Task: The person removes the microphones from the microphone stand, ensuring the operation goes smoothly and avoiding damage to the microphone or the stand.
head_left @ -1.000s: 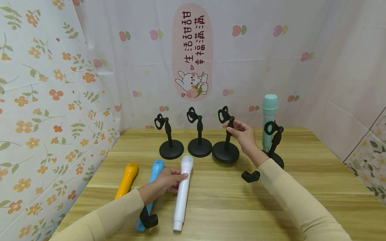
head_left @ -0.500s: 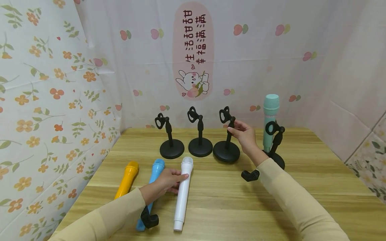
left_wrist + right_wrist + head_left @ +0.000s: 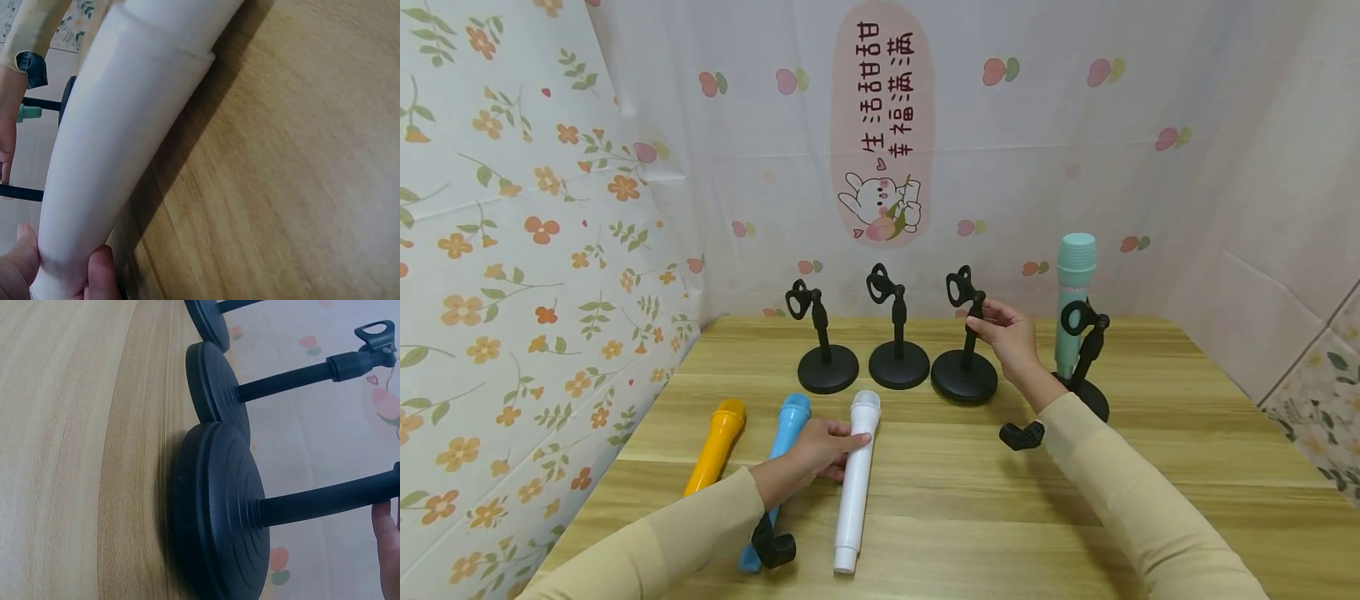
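Note:
My left hand (image 3: 822, 448) grips a white microphone (image 3: 854, 492) near its head, thumb on one side and fingers on the other. In the left wrist view the white microphone (image 3: 119, 125) runs close over the wood, with thumb and fingertips at its lower end. My right hand (image 3: 1009, 335) pinches the post of a black microphone stand (image 3: 964, 379), just under its clip. The right wrist view shows that stand's round base (image 3: 219, 512) at the tabletop, and fingers on the post. Beneath my left wrist lies a blue microphone (image 3: 790, 425), partly hidden by the hand and sleeve.
Two more black stands, a left one (image 3: 827, 371) and a middle one (image 3: 898, 367), line the table's back. At right, a mint-green microphone (image 3: 1075, 292) stands upright by another black stand (image 3: 1086, 358). An orange microphone (image 3: 718, 442) lies at the left. A patterned curtain (image 3: 760, 192) hangs behind.
Both hands keep their grips on the white microphone and the stand. The scene has shifted only slightly in the head view.

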The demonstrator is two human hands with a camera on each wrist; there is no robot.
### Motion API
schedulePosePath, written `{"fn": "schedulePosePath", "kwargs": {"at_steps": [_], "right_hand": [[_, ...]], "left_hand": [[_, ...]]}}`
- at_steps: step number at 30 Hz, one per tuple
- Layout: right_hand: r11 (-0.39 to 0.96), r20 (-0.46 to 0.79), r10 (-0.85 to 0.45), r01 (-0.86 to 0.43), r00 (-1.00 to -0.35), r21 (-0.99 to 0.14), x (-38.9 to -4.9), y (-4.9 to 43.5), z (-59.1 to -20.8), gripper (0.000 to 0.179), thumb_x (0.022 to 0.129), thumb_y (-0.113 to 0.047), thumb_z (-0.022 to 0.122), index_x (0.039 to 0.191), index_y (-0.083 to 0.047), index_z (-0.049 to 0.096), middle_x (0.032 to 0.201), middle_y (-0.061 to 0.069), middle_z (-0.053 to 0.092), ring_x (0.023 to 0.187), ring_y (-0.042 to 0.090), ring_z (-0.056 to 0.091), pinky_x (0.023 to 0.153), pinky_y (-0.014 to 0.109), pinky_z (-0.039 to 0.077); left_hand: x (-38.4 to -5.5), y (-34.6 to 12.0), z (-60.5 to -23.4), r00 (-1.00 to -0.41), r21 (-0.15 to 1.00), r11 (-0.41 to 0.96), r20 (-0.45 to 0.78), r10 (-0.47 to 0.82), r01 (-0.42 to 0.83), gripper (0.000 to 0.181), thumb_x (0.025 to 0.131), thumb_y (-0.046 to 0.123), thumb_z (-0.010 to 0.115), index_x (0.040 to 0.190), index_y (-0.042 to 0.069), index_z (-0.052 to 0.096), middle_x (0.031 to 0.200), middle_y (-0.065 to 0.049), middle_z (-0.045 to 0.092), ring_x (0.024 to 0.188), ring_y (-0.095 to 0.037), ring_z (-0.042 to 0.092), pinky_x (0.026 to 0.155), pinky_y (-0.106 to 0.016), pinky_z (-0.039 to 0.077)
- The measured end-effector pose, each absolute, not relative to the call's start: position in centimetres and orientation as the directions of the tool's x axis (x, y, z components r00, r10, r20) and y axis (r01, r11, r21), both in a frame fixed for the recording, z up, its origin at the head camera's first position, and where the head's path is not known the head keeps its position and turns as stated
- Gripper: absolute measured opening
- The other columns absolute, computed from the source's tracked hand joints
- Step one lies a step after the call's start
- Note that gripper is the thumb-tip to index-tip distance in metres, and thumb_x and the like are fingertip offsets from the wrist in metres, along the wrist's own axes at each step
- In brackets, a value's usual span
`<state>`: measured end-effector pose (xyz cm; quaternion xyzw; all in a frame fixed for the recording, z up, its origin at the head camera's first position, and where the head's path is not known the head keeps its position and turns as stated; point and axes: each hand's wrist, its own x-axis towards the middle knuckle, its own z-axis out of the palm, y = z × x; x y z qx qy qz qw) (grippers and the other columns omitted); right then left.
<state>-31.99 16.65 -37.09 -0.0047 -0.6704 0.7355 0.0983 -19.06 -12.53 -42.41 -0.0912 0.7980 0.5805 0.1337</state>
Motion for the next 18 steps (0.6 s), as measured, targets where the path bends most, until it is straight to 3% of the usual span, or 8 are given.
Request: {"fn": "schedulePosePath", "kwargs": {"at_steps": [12, 18], "right_hand": [[-0.124, 0.113, 0.134, -0.13, -0.984, -0.984, -32.38, 16.77, -37.47, 0.039, 0.084, -0.006, 0.076, 0.121, -0.008, 0.064, 0.097, -0.005, 0.061, 0.087, 0.005, 0.066, 0.084, 0.025, 0.055], [-0.113, 0.122, 0.14, -0.138, -0.983, -0.984, -32.42, 16.65, -37.66, 0.036, 0.084, -0.006, 0.075, 0.118, -0.009, 0.065, 0.095, -0.006, 0.062, 0.085, 0.004, 0.066, 0.08, 0.022, 0.056]], "left_hand": [[-18.88, -12.39, -42.66, -0.962, 0.893, 0.375, -0.272, 0.006, -0.25, 0.043, 0.085, 0.024, 0.077, 0.113, -0.005, 0.064, 0.088, -0.013, 0.067, 0.066, -0.014, 0.064, 0.053, -0.032, 0.058], [-18.81, -12.4, -42.74, -0.966, 0.896, 0.376, -0.26, 0.016, -0.235, 0.042, 0.085, 0.023, 0.077, 0.114, -0.006, 0.063, 0.088, -0.013, 0.068, 0.066, -0.015, 0.065, 0.053, -0.033, 0.058]]}}
